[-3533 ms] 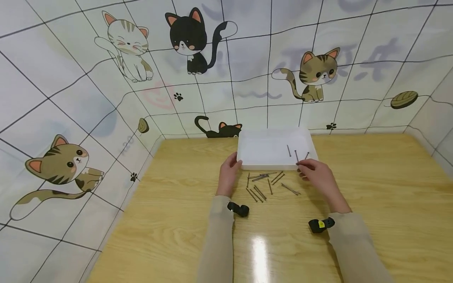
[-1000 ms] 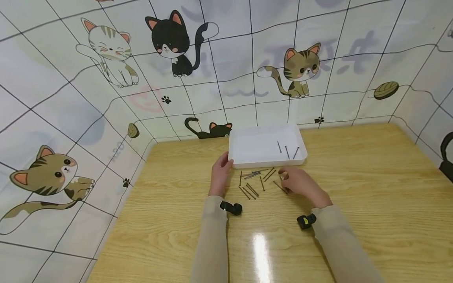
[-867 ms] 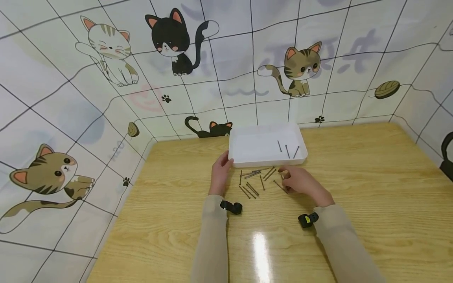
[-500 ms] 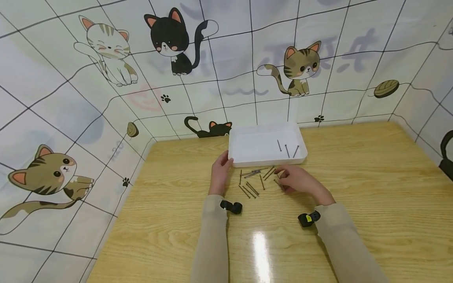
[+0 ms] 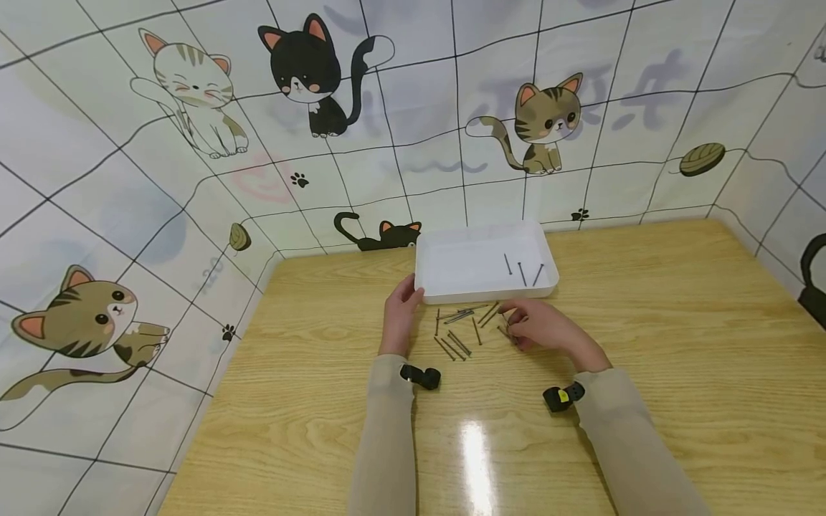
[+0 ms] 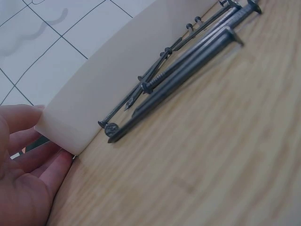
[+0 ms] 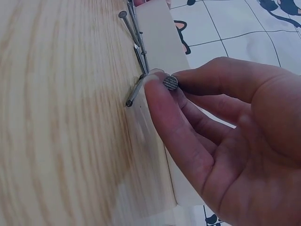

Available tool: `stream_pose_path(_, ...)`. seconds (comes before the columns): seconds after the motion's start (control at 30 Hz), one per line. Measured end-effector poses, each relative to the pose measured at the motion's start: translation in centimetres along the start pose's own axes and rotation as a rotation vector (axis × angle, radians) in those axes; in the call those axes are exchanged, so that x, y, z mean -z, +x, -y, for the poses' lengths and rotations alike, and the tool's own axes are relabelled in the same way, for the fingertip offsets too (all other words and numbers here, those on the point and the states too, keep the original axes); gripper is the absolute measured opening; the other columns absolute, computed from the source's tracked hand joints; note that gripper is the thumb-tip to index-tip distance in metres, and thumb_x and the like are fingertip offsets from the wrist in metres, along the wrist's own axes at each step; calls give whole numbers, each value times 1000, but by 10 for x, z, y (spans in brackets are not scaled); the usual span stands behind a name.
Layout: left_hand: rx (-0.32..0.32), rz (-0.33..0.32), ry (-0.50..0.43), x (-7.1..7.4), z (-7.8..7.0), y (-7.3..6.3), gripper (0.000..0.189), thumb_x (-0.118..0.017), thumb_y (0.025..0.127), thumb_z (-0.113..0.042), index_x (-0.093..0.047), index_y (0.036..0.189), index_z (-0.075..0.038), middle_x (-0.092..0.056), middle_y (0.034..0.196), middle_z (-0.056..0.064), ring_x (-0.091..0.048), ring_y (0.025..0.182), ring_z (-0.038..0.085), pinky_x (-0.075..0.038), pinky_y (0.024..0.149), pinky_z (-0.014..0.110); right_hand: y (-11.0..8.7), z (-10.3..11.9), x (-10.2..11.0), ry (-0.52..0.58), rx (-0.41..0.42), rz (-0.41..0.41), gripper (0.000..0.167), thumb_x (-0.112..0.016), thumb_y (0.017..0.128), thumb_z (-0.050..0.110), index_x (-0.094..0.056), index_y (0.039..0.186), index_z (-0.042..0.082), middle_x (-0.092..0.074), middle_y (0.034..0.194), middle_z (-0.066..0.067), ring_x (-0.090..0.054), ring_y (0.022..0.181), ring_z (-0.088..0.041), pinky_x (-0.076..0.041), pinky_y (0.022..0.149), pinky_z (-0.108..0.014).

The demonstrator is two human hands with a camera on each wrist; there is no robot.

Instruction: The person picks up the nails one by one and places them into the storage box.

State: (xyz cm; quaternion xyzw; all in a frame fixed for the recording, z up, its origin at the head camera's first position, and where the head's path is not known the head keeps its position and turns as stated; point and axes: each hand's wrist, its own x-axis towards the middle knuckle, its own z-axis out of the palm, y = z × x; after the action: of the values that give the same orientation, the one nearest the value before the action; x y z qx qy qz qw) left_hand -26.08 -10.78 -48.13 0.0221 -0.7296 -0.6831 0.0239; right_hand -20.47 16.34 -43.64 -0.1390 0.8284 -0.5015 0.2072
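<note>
A shallow white tray (image 5: 445,292) stands at the back of the table, with three nails (image 5: 522,274) lying in its right part. My left hand (image 5: 400,315) grips the tray's near left corner; in the left wrist view the thumb lies at the rim and the fingers bend against the wall. Just right of the loose nails (image 5: 459,344), my right hand (image 5: 538,326) pinches a nail (image 7: 170,83) between thumb and index finger, its round ridged head showing in the right wrist view. Another nail (image 5: 506,335) lies beside those fingertips.
Several nails (image 6: 183,70) are scattered on the wooden table (image 5: 310,401) along the tray's near side, some crossing each other. A wall sheet (image 5: 439,129) with cartoon cats rises right behind the tray. Something black (image 5: 814,279) shows at the right edge.
My right hand has left the tray's near right corner, come toward the loose nails and taken a nail. Lately it has shifted slightly left. My left hand has stayed at the tray.
</note>
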Motion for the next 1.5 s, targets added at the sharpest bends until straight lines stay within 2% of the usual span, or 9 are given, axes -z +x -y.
stream_pose_path(0.27,14,-1,6,2,-1,0,43,-55,89,-25,-47,131,-20,-48,128,-3,-42,117,11,-32,98,35,2,-1,0,25,3,21,40,-49,89,3,-41,127,-4,-55,93,-19,-60,74,-26,-52,60,-36)
stream_pose_path(0.47,16,1,8,3,-3,-1,44,-55,90,-24,-45,132,-17,-47,130,-1,-41,118,14,-31,98,35,2,0,-1,41,12,33,40,-49,89,3,-41,127,-4,-55,93,-21,-60,74,-28,-52,61,-38)
stream_pose_path(0.73,27,-22,16,3,2,-1,42,-56,89,-25,-48,130,-20,-50,127,-4,-43,115,9,-33,97,33,4,-1,-2,-6,24,45,40,-51,88,4,-43,126,-5,-57,93,-18,-59,73,-25,-52,59,-36)
stream_pose_path(0.87,17,-16,19,4,1,-2,42,-55,89,-25,-47,130,-20,-49,128,-2,-43,116,11,-32,98,35,4,-1,-3,-15,31,44,40,-51,88,4,-43,126,-5,-57,93,-18,-59,73,-25,-52,59,-36)
stream_pose_path(1.03,18,-1,11,2,-9,-7,43,-55,89,-23,-46,131,-15,-48,129,1,-42,118,16,-32,98,38,2,-1,-1,-15,9,-11,40,-53,88,7,-45,126,-2,-57,94,-15,-60,73,-24,-52,59,-34)
stream_pose_path(1.23,5,0,0,-3,-22,-11,44,-54,90,-17,-44,132,-8,-47,130,7,-41,119,21,-31,99,40,3,0,3,-13,42,-119,39,-53,88,10,-45,126,2,-56,98,-16,-61,77,-23,-52,64,-33)
stream_pose_path(1.37,-18,-3,7,-2,-11,-5,44,-55,89,-20,-46,131,-11,-48,129,6,-42,118,19,-32,98,39,7,5,6,62,83,-174,40,-53,89,8,-43,127,1,-54,102,-21,-61,81,-30,-52,68,-38)
stream_pose_path(1.5,-14,-14,28,-1,-2,-1,43,-55,89,-23,-47,131,-15,-50,127,1,-43,116,16,-33,97,37,13,12,11,76,107,-249,42,-56,88,11,-44,127,3,-55,101,-19,-60,85,-31,-52,69,-40)
